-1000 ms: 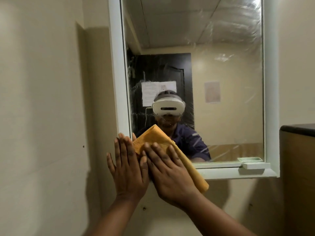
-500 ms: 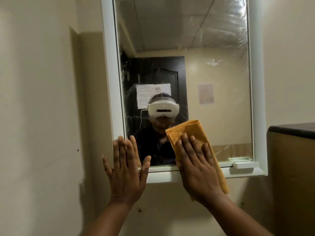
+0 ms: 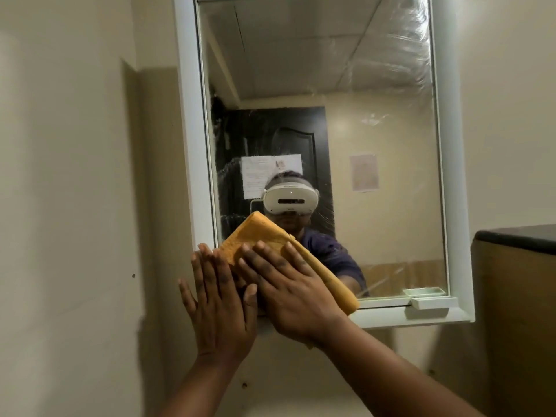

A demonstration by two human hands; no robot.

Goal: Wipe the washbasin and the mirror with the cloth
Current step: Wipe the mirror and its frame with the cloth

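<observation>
A white-framed mirror point(image 3: 376, 145) hangs on the cream wall, its glass streaked with wipe marks. A folded orange cloth point(image 3: 261, 233) lies flat against the mirror's lower left corner. My right hand point(image 3: 288, 290) presses the cloth onto the glass with straight, spread fingers. My left hand point(image 3: 219, 302) lies flat with straight fingers on the frame's lower left corner and the wall, beside the right hand. The washbasin is out of view.
A small white ledge with a soap tray point(image 3: 430, 302) sticks out at the mirror's lower right. A brown cabinet with a dark top point(image 3: 517, 296) stands close on the right. Bare wall point(image 3: 75, 206) fills the left.
My right hand has slid the cloth leftward from the mirror's lower middle back to its lower left corner, next to my left hand, which stayed put. The view has tilted upward.
</observation>
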